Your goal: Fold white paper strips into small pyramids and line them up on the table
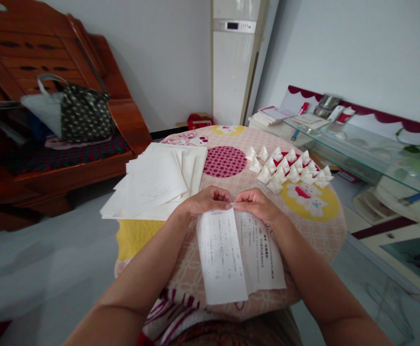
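A printed sheet of paper (pixel 236 252) with a lengthwise crease lies on the round table (pixel 325 230), hanging over its near edge. My left hand (pixel 204 201) and my right hand (pixel 256 203) both pinch the sheet's far edge, fingers closed, the thumbs meeting at the crease. A loose stack of white sheets (pixel 159 180) lies to the left of my hands. Several small folded white paper shapes (pixel 289 168) sit in rows at the far right of the table.
The table wears a pink patterned cloth. A wooden bench (pixel 87 158) with a dotted bag (pixel 82 113) stands at the left. A glass shelf (pixel 368 144) with papers and small items runs along the right. A white standing air conditioner (pixel 233 62) is behind.
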The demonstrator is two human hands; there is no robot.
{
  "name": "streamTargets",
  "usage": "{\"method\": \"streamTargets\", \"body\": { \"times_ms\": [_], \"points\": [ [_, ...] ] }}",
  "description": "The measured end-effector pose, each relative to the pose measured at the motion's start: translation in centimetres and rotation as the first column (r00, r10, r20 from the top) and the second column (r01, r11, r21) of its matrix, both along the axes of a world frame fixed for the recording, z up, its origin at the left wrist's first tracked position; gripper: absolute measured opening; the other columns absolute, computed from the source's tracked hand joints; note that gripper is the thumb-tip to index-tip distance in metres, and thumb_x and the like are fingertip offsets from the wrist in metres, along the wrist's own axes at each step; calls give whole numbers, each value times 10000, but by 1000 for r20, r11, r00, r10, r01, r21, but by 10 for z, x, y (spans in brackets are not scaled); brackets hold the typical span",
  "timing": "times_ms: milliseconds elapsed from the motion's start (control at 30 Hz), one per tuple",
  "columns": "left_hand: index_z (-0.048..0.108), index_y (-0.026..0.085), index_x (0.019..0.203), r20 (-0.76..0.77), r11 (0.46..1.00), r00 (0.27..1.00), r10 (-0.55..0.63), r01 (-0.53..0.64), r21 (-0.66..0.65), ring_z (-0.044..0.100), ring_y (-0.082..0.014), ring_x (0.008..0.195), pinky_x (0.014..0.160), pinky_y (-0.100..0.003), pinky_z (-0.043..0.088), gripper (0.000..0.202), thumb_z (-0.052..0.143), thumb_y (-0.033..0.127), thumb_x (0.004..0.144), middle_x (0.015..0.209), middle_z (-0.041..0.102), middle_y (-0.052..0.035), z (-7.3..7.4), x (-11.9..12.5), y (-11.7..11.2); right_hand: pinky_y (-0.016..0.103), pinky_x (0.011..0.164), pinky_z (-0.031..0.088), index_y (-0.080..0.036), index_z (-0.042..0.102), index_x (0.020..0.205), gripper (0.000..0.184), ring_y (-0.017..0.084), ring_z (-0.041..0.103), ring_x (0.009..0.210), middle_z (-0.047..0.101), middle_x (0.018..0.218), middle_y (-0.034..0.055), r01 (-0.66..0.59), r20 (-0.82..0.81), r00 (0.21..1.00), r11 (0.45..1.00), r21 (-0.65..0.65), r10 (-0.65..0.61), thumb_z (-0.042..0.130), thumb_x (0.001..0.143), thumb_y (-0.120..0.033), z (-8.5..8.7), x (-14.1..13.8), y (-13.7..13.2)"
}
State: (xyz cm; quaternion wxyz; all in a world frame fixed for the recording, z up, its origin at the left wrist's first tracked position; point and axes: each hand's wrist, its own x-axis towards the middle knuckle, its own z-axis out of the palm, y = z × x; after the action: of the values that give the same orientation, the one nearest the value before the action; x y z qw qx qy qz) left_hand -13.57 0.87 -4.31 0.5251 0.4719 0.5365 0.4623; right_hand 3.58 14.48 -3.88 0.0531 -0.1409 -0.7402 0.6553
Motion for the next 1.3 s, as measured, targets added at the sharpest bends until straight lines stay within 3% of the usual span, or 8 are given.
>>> {"method": "streamTargets", "body": {
  "times_ms": [533,733,900,1000,1133,1233,1300],
  "points": [
    [677,125,827,101,999,994,41,-41,1,500,-62,577,530,-176,357,356,851,390,666,684,612,34,-2,3,2,232,505,303,-168,699,711,230,93,433,544,569,617,-27,32,-18,999,999,3,-32,732,724,-395,1,3,0],
    [637,133,760,11,999,1000,-27,28,-40,497,-73,565,514,-182,340,361,844,416,677,647,597,30,1,-11,-6,235,516,299,-162,682,706,251,93,447,550,558,605,-33,117,51,991,990,82,-122,758,689,-401,3,15,26],
    [643,145,813,-151,991,980,130,-131,4,526,-91,599,551,-199,395,336,764,447,730,711,629,14,-3,-23,-9,239,516,332,-166,653,721,288,109,506,550,607,636,-23,77,193,977,995,65,-89,813,620,-383,4,44,60],
    [679,149,811,-412,970,878,243,-218,107,567,-121,681,613,-221,431,247,710,390,765,753,659,-1,-8,-30,-4,246,574,375,-160,667,697,262,118,534,601,625,663,-16,111,168,976,981,162,-138,813,603,-356,-1,57,78],
    [725,172,885,-769,953,578,273,-274,132,645,-180,821,791,-290,493,128,686,248,790,838,717,-28,-16,-28,2,261,579,387,-161,669,715,243,137,544,613,624,670,-4,245,149,948,945,216,-280,766,628,-366,-13,60,88],
    [723,179,1055,-888,944,366,280,-273,185,664,-236,1016,942,-361,510,250,681,180,809,1065,734,-82,-20,-17,5,270,573,398,-154,672,772,214,152,561,619,630,684,11,301,197,909,904,303,-368,711,663,-334,-21,55,85],
    [697,178,1159,-911,943,276,308,-213,254,632,-255,1146,1014,-386,503,345,649,122,822,1194,703,-108,-22,-8,7,269,567,397,-146,677,801,199,151,558,610,620,674,10,319,228,878,869,378,-421,680,674,-301,-25,52,81]
  ]
}}
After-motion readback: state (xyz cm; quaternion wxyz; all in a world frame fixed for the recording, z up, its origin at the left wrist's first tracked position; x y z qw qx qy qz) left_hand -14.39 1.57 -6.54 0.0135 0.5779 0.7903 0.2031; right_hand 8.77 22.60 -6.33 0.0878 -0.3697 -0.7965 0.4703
